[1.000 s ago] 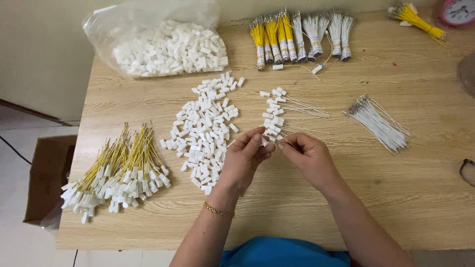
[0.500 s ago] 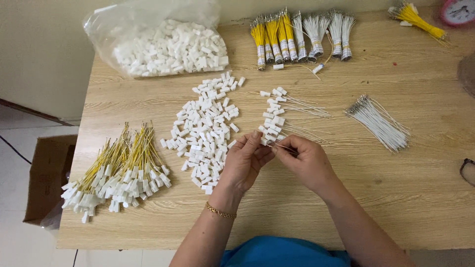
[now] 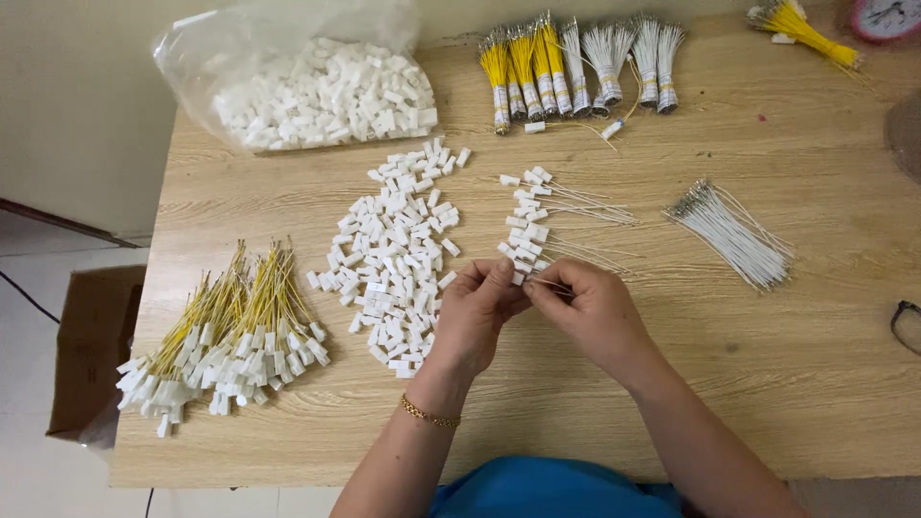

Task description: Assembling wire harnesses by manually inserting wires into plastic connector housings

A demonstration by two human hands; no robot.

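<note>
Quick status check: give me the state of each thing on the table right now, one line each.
Left hand: pinching a small white connector.
Right hand: pinching a thin wire at that connector.
Plastic bag: open, full of white connectors.
Loose connector pile: spread flat on the table.
White wires: loose bunch, no connectors.
Yellow wired connectors: heaped at the left.

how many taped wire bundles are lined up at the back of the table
About 8, in a row at the table's far edge: four yellow bundles on the left, four white bundles on the right. They overlap, so the count may be off.
</note>
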